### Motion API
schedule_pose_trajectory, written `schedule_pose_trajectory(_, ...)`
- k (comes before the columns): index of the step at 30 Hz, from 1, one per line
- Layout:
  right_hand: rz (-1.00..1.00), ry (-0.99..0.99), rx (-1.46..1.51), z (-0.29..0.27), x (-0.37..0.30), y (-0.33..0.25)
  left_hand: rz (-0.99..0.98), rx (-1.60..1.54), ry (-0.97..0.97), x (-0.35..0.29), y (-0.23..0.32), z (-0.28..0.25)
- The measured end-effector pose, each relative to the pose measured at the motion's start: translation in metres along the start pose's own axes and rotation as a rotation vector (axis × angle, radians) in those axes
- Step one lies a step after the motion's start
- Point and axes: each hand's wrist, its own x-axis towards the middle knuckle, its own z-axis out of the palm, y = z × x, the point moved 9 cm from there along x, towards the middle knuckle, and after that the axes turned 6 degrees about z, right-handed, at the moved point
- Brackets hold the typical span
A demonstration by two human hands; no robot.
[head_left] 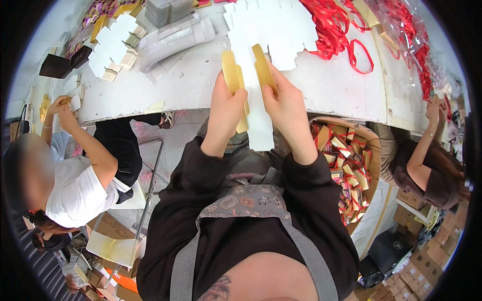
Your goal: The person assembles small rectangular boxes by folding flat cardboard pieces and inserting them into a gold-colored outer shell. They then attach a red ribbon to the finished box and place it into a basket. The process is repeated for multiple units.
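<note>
gold-and-white card blank [261, 128], flat die-cut, held over table edge [321, 108] just above lap; left hand [227, 108] clamped on one gold flap, right hand [286, 103] clamped on the other, both flaps bent up, prob. to crease them along the fold lines. more white blanks [276, 25] on table just beyond, red ribbons [331, 25] near; finished boxes in bin [346, 165] at right, w/in reach.

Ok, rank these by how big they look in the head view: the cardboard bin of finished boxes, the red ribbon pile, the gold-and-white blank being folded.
1. Cardboard bin.
2. Red ribbon pile: close to the bin, unsure.
3. Gold-and-white blank, though nearest the camera.
</note>
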Motion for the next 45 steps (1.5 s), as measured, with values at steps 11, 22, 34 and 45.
schedule_pose_trajectory(11, -0.057, 0.16, -0.463, 0.034, -0.052, 0.007, 0.255, 0.657, -0.112, -0.031, 0.001, 0.015)
schedule_pose_trajectory(22, 0.032, -0.157, 0.305, 0.013, -0.033, 0.031, 0.138, 0.344, -0.262, -0.039, 0.006, 0.006)
schedule_pose_trajectory(34, -0.096, -0.035, 0.293, 0.015, -0.053, 0.018, 0.199, 0.405, -0.257, -0.062, 0.008, 0.006)
schedule_pose_trajectory(45, -0.151, -0.065, 0.303, 0.017, -0.069, 0.022, 0.061, 0.369, -0.299, -0.065, -0.015, -0.005)
